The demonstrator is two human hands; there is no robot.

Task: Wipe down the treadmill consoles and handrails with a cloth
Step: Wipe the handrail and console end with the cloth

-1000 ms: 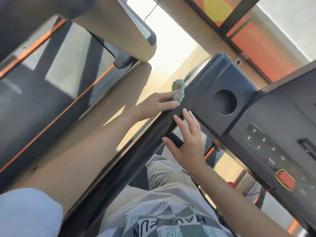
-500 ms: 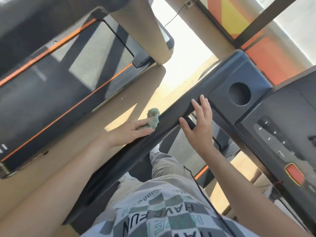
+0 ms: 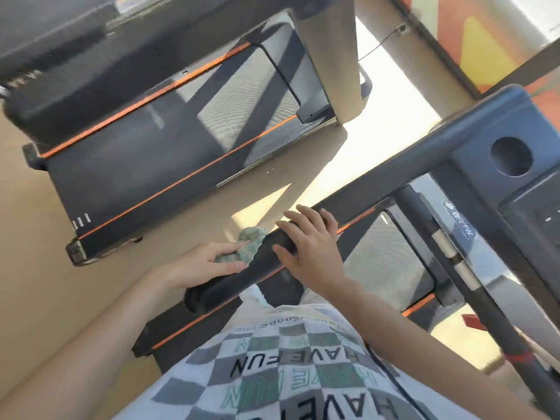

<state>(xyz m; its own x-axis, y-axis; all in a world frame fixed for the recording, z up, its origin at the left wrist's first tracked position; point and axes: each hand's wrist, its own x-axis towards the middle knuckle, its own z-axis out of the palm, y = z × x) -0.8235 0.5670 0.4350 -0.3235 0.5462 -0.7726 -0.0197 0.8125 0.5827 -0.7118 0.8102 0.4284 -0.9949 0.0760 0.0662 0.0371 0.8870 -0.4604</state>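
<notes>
At far left a neighbouring treadmill (image 3: 145, 165) is seen across a strip of tan floor; it is not being touched.

Next, the left hand (image 3: 209, 263) is reached forward with the forearm nearly level and the wrist straight. Its grip is closed on the cloth (image 3: 251, 241): the small green wad is pinched between the thumb below and the extended fingers above, and it is pressed against the outer side of the handrail (image 3: 378, 189), close to the rail's rounded near end.

The cloth is judged to be light, soft and easily crumpled, so it is best held bunched in the fingers as it is here, with pressure given by flat fingers and not by the fingertips. The handrail is judged to be stiff and fixed, with a smooth dark surface over which the cloth should slide readily.

Just to the right, the right hand (image 3: 312, 247) is laid across the top of the same rail, fingers spread and draped over it, thumb splayed towards the cloth. Its grip is released; nothing is held.

At far right the console (image 3: 521, 116) is joined to the rail and is not yet touched.
</notes>
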